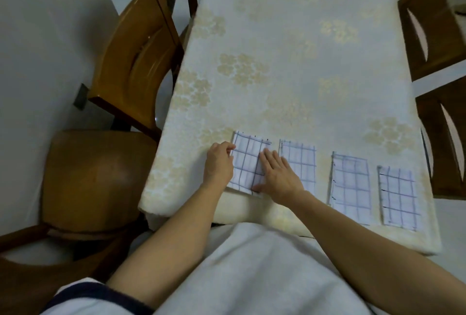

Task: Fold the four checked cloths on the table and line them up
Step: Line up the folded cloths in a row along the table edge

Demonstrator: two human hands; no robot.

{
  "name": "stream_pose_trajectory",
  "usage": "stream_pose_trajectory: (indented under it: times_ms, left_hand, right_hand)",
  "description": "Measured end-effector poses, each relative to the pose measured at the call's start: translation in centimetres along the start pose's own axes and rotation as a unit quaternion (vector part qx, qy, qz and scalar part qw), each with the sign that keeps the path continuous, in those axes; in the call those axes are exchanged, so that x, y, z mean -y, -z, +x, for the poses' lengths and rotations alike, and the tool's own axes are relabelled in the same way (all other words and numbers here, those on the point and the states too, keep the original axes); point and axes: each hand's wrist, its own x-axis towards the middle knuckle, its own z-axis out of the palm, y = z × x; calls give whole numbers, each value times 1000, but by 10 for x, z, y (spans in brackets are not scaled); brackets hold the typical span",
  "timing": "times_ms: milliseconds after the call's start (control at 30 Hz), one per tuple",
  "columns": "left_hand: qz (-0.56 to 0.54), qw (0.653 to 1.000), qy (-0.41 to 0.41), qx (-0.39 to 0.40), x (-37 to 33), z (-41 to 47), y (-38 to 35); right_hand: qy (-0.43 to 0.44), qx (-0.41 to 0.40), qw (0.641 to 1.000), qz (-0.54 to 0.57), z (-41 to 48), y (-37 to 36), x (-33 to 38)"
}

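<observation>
Four folded white cloths with blue checks lie in a row near the table's front edge. The leftmost cloth is under both my hands. My left hand has its fingers curled at that cloth's left edge and pinches it. My right hand lies flat with straight fingers, pressing the cloth's right side. The second cloth sits just right of my right hand, partly hidden by it. The third cloth and the fourth cloth lie further right, apart from each other.
The table wears a cream cloth with a pale flower print. Wooden chairs stand at the left and at the right. A round wooden stool is at the near left.
</observation>
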Motion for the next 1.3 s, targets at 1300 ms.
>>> stream_pose_trajectory:
  times_ms: [1300]
  left_hand:
    - [483, 818, -211, 229, -116, -48, -120]
  right_hand:
    - [-243, -84, 958, 124, -116, -66, -160]
